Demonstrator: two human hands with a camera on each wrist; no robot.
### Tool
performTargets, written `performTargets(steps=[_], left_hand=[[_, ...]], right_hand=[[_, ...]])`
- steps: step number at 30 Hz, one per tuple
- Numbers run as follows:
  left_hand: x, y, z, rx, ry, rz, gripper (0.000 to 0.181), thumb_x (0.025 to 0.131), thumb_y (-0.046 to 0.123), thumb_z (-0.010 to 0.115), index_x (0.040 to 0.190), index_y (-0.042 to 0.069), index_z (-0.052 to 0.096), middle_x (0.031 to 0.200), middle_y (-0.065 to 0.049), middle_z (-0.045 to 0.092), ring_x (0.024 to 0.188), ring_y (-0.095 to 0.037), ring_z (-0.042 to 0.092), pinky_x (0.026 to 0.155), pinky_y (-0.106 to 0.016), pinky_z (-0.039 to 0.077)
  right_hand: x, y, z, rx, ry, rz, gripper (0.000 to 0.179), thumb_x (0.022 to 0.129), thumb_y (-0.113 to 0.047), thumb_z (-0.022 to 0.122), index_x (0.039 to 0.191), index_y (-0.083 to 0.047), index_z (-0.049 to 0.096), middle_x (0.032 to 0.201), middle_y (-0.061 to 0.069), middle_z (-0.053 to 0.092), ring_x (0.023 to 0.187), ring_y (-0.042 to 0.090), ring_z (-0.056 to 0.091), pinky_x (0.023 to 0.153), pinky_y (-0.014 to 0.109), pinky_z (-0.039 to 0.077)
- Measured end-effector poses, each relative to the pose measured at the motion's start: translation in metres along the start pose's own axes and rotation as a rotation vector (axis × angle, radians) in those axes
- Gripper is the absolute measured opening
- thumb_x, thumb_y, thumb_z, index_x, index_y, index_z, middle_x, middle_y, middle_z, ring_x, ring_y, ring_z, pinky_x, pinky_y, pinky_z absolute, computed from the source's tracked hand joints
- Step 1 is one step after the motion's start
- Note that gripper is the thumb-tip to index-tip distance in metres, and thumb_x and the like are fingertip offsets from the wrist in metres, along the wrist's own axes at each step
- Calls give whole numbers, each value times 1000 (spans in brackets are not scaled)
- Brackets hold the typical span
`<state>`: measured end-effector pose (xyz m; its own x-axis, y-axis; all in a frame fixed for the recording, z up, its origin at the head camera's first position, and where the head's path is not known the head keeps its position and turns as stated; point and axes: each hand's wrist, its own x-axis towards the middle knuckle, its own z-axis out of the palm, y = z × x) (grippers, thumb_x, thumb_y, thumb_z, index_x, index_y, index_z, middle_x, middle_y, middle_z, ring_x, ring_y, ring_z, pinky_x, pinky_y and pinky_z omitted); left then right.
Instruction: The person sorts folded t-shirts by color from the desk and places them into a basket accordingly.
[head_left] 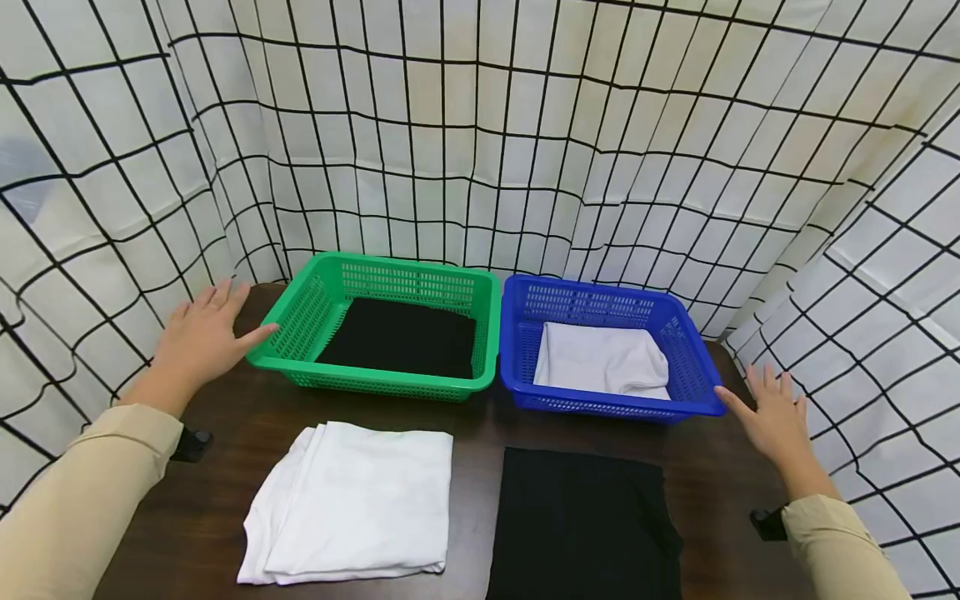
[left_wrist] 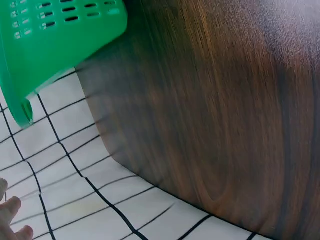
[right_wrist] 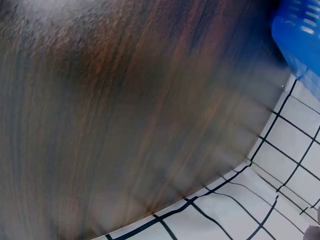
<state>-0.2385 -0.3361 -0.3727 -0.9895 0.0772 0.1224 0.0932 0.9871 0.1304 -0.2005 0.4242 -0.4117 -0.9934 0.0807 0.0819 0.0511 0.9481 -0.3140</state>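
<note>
My left hand (head_left: 202, 335) is spread beside the left end of a green basket (head_left: 375, 382), its thumb close to the rim; whether it touches cannot be told. Inside that basket lies a folded black cloth (head_left: 405, 337). To the right stands a blue basket (head_left: 600, 403) with a folded white cloth (head_left: 600, 360) in it. Near its right corner my right hand (head_left: 776, 417) is held out with straight fingers, holding nothing. In front of the green basket lies a folded white garment (head_left: 367, 504), and in front of the blue one a folded black garment (head_left: 585, 525).
A dark wooden table (head_left: 472, 533) carries everything. Behind it and along both sides runs white curtain cloth with a black wire grid (head_left: 420, 150). In the wrist views, the table's rounded edge meets that curtain.
</note>
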Motion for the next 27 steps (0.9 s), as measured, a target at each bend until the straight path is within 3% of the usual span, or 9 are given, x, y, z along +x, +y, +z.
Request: performTargets(steps=[10,19,27], left_hand=[[2,17,2,-24,17,37,92,98,61,45,157,-3,14,160,-34,11,146,-54,14,115,-73,11],[1,25,4,-48,5,45,92,99,60,44,158,1,8,161,-33,7,148,-53,11,117,-70,9],[0,30,2,20,19,64,91,98,61,45,157,-1,16,160,-33,15,147,-52,15,116,-70,15]], right_hand=[[-2,-9,1,-25,-1,-41,92,100,-62,39,156,4,11,158,39,6,146,59,-4,110,80,1],[-3,-17,4,-16,1,-36,93,99,-63,40,156,5,11,159,37,-1,146,58,-5,112,79,4],[1,-31,7,-8,-14,-67,93,99,-62,41,156,5,12,159,37,1,147,58,-5,112,78,4]])
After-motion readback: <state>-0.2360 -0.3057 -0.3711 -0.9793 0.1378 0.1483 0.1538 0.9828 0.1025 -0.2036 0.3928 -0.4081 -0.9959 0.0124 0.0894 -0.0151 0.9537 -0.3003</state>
